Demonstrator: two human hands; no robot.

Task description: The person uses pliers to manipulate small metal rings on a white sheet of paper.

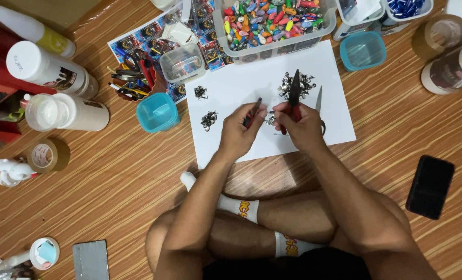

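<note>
At frame centre, over the white sheet [272, 88], the left hand [238, 132] closes around small pliers [252, 112] and the right hand [301, 124] around red-handled pliers [294, 96]. Their tips meet on a tiny metal piece [270, 120], pinched between them. It looks light, stiff and slippery, so best gripped at its edges by the tips. More pieces are heaped [298, 83] just above.

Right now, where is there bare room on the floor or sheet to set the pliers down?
Bare wood lies between the white sheet and the black phone, and left of the sheet below the blue tub. The sheet's lower left corner is also bare. It is crowded along the top by the bead bin and around both hands.
</note>
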